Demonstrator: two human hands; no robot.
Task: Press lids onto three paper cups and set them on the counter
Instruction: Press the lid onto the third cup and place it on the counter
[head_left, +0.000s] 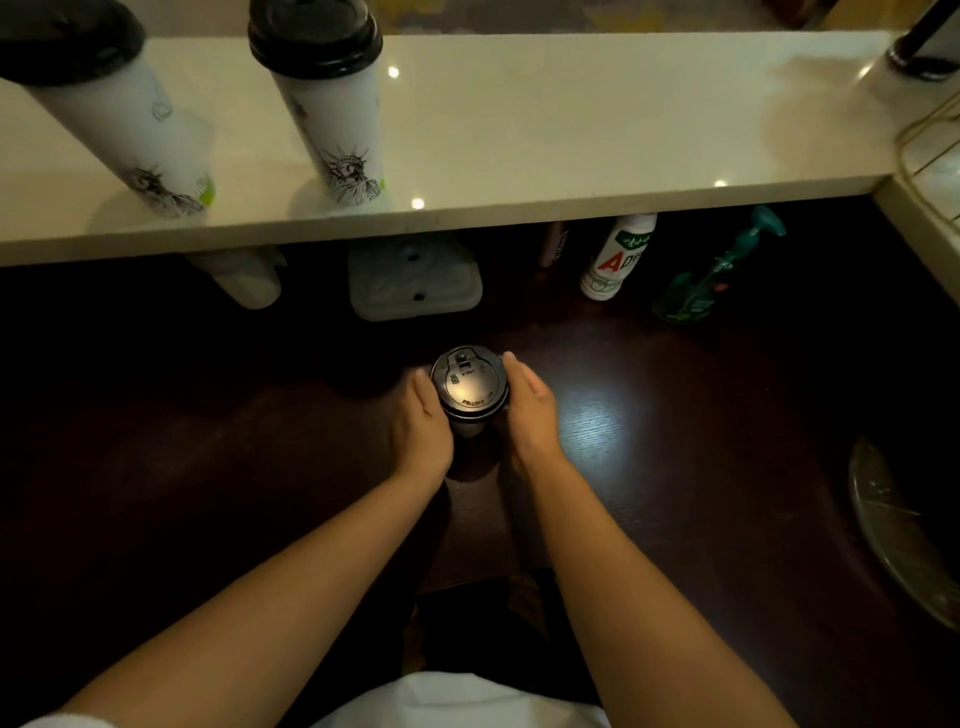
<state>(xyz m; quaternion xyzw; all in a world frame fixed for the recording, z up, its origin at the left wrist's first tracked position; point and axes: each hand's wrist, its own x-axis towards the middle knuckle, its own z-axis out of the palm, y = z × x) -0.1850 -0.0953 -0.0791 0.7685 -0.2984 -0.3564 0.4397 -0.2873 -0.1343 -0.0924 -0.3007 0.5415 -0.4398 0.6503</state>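
A paper cup with a black lid (469, 383) stands on the dark wooden table (675, 467) below me. My left hand (422, 427) presses against the lid's left rim, and my right hand (530, 410) cups its right rim; both grip the cup. Only a little of the cup's wall shows under the lid. Two tall white cups with black lids, one at the far left (119, 114) and one beside it (332, 109), stand on the pale raised counter (571, 130). Each carries a statue drawing.
Under the counter's edge lie a stack of white lids (415, 280), a white cup stack (244, 280), a white bottle with red lettering (615, 260) and a green spray bottle (717, 270). A plastic-lined bin (904, 535) sits at right. A cable (924, 124) runs over the counter's right end.
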